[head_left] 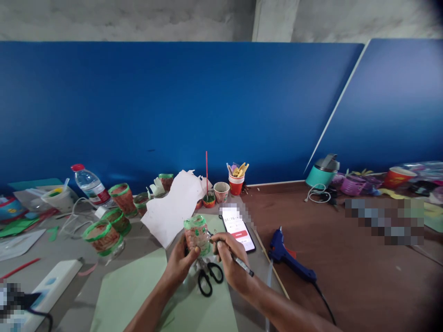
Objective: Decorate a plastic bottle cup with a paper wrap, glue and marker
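My left hand (183,258) grips a small decorated cup (197,236), its side reddish brown and its rim and base wrapped in green. In my right hand (230,253) is a black marker pen (243,266), its tip end close to the cup's right side; whether it touches I cannot tell. Below the cup lies a pair of scissors (205,283) with black handles, on a pale green sheet (133,290). A phone (242,233) with a lit timer screen rests just beyond my right hand.
A blue glue gun (290,258) lies to the right beside a thin wooden stick (279,279). Several similar cups (104,237), a water bottle (90,184) and a white power strip (57,286) stand or lie left. Torn white paper (173,203) and a cup of tools (236,184) are behind.
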`<action>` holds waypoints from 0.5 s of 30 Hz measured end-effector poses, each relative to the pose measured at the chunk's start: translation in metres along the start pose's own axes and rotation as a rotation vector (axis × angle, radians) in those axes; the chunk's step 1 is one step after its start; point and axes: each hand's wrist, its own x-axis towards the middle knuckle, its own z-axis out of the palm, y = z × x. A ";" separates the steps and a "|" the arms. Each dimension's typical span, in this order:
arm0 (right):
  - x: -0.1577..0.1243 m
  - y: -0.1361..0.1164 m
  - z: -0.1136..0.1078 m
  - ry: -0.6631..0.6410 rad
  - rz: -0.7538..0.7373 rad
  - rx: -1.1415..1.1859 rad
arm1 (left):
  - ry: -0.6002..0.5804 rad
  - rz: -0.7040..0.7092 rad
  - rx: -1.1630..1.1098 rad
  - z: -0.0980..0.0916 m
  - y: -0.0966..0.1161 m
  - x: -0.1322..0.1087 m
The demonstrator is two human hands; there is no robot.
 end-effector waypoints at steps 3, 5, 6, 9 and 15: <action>0.000 0.001 0.000 0.017 0.007 -0.011 | 0.022 -0.016 0.005 0.000 0.000 0.000; -0.001 0.001 0.000 0.031 0.015 -0.013 | 0.027 -0.031 -0.026 0.000 0.000 0.000; -0.002 0.001 0.000 0.036 0.015 -0.012 | 0.022 -0.033 -0.047 0.000 0.000 0.000; -0.005 0.002 -0.001 0.034 -0.013 0.006 | 0.004 -0.033 -0.094 0.002 0.001 0.000; -0.007 0.002 -0.003 0.046 -0.074 -0.016 | 0.077 -0.070 -0.074 0.003 0.007 -0.001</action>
